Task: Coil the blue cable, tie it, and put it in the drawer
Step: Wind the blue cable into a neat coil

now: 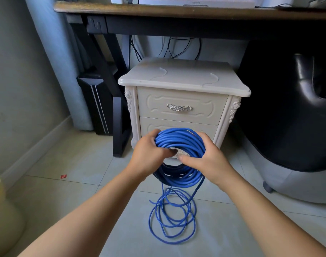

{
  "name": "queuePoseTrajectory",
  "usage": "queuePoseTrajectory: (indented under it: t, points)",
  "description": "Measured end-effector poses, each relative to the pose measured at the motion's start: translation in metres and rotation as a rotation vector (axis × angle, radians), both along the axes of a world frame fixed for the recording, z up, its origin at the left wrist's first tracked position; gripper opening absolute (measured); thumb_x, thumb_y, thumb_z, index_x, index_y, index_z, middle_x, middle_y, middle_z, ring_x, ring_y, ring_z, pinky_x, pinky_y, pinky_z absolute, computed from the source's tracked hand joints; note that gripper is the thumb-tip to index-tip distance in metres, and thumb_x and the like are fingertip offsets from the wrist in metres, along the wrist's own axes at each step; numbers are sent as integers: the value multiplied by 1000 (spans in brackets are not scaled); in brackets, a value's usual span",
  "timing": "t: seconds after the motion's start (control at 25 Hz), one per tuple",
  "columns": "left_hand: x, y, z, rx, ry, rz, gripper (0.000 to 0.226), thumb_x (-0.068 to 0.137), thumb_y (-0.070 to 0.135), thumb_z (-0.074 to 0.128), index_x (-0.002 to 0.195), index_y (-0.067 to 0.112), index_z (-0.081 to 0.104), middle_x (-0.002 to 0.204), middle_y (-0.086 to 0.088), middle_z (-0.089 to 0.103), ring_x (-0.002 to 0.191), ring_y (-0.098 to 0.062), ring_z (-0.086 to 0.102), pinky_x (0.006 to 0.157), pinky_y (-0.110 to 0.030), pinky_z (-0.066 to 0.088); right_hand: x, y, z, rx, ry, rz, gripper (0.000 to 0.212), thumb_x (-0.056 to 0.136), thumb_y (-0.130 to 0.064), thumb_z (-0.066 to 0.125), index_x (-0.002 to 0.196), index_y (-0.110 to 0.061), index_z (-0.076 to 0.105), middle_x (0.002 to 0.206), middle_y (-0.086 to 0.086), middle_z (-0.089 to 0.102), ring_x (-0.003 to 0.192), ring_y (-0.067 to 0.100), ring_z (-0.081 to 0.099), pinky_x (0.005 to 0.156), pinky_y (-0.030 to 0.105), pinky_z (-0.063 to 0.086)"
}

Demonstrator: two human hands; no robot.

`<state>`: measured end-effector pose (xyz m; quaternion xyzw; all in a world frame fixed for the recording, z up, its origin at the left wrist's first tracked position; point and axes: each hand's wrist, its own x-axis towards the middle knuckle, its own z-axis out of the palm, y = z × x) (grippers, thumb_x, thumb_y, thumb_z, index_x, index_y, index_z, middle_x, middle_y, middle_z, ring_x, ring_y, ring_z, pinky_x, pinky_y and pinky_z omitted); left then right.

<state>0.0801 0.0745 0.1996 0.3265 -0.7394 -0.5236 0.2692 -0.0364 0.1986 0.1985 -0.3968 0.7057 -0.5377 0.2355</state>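
Head view: both hands, left hand (149, 147) & right hand (203, 156), grip the blue cable (180, 140) coil before the closed drawer (179, 106). Loose loops on floor could tangle, snagging the coil apart.

No readable text; faint print on the white device (195, 2) on the desk (121, 9) too blurred.

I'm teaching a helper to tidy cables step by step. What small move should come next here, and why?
Probably wind one more turn from the loose loops on the floor onto the blue cable coil gripped by the left hand and right hand. Part of the cable is not yet coiled, so tying would be premature.
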Motion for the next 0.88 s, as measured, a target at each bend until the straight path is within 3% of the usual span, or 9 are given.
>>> queuePoseTrajectory:
  t: [0.2, 0.28, 0.4, 0.48, 0.6, 0.76, 0.88]
  points:
    - [0, -5, 3, 316, 189, 86, 26, 75, 1, 76, 97, 7, 64, 62, 2, 57, 59, -16, 53, 62, -29, 44, 10, -11, -13, -228, -330, -201, 48, 78, -7, 78, 118, -23, 58, 101, -6, 70, 94, 9, 68, 89, 28, 52]
    - [0, -4, 4, 398, 243, 119, 27, 76, 3, 75, 101, 8, 63, 65, 1, 57, 63, -18, 53, 66, -36, 46, 11, -13, -15, -256, -475, -202, 47, 75, -13, 80, 117, -22, 59, 97, -2, 69, 96, 19, 69, 89, 36, 53]
    - [2, -2, 4, 541, 317, 182, 28, 80, 6, 73, 105, 13, 63, 75, -1, 57, 72, -17, 55, 77, -41, 54, 15, -13, -13, -173, -498, -133, 43, 76, -19, 79, 113, -25, 59, 99, 1, 68, 90, 15, 70, 79, 34, 55]
    - [3, 0, 4, 639, 370, 196, 28, 82, 8, 72, 108, 14, 61, 81, -4, 55, 77, -18, 56, 81, -43, 56, 19, -14, -14, -129, -497, -99, 39, 79, -19, 76, 113, -24, 57, 98, 0, 69, 87, 13, 70, 82, 40, 55]
    - [2, 10, 1, 670, 347, 140, 22, 85, 10, 70, 103, 15, 59, 78, -4, 56, 75, -16, 58, 75, -38, 51, 15, -15, -16, -150, -582, -155, 38, 78, -9, 75, 112, -16, 58, 91, 9, 71, 88, 26, 70, 84, 44, 53]
    - [0, 18, -5, 586, 189, -36, 29, 84, 17, 74, 106, 7, 59, 80, -7, 66, 75, -17, 65, 73, -33, 55, -1, -16, -17, -135, -698, -326, 29, 74, 10, 61, 94, -10, 58, 73, 9, 57, 70, 26, 59, 69, 37, 48]
    - [2, 10, -2, 533, 55, -133, 49, 81, 23, 78, 123, 11, 56, 93, -6, 69, 82, -15, 69, 79, -33, 57, -10, -16, -12, -169, -558, -352, 37, 66, 15, 57, 87, -16, 59, 74, 3, 55, 74, 24, 55, 69, 34, 48]
